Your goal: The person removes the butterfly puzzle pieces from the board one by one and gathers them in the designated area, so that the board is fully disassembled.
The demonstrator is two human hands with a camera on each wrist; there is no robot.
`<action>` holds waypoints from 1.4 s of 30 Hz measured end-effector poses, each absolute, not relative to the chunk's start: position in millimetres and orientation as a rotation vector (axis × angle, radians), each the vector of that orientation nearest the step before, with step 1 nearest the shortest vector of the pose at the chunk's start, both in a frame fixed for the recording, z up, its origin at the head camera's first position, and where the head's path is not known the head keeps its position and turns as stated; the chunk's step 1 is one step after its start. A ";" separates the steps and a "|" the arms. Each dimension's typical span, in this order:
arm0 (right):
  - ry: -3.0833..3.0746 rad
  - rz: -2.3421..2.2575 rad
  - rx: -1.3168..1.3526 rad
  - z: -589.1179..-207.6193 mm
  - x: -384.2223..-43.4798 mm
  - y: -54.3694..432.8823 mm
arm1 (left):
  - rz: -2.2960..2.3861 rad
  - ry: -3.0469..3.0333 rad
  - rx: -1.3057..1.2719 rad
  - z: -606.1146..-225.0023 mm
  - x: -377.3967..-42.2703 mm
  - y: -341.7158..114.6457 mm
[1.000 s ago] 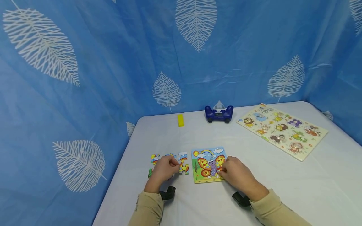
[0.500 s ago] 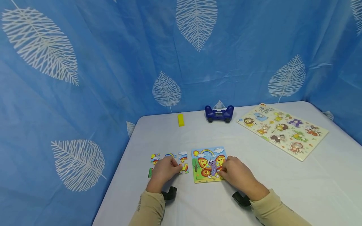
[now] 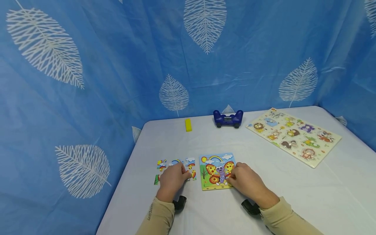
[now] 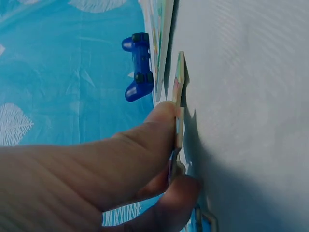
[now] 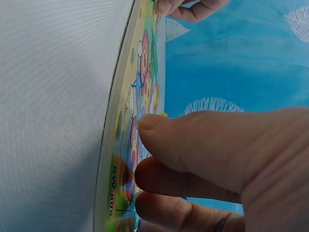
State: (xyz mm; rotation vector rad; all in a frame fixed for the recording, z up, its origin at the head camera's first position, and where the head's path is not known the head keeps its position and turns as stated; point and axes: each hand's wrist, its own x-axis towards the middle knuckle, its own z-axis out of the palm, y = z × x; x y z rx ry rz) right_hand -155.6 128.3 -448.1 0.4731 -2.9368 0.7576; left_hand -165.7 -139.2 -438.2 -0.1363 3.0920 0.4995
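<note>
My left hand (image 3: 172,179) is over the left group of loose butterfly puzzle pieces (image 3: 190,163) and hides some of them. In the left wrist view, thumb and fingertips are at either side of a thin puzzle piece (image 4: 179,128), pinching it close to the table. To the right lies a square butterfly puzzle board (image 3: 207,182), its picture largely filled in. The right hand (image 3: 246,181) rests at the board's lower right, fingers loosely bent. The right wrist view shows its thumb and fingertips on the picture face of the board (image 5: 123,113).
Toward the back of the white table (image 3: 217,212) lie a yellow block (image 3: 188,125) and a blue game controller (image 3: 227,118). A large animal puzzle board (image 3: 293,135) lies at the right. Blue leaf-patterned cloth (image 3: 123,81) rises behind and along the left side.
The left hand has shifted slightly to the right over the loose pieces, its wrist swinging right. My right hand and the butterfly board have stayed in place.
</note>
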 end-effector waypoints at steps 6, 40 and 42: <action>-2.932 0.765 0.477 -448.6 -155.2 128.3 | 0.474 3.103 -0.135 -439.1 -165.8 -138.8; -2.953 0.777 0.456 -445.7 -153.6 125.7 | 0.436 3.184 -0.114 -443.0 -165.2 -138.6; -2.957 0.778 0.455 -445.3 -153.2 125.7 | 0.458 3.187 -0.100 -443.3 -165.7 -138.8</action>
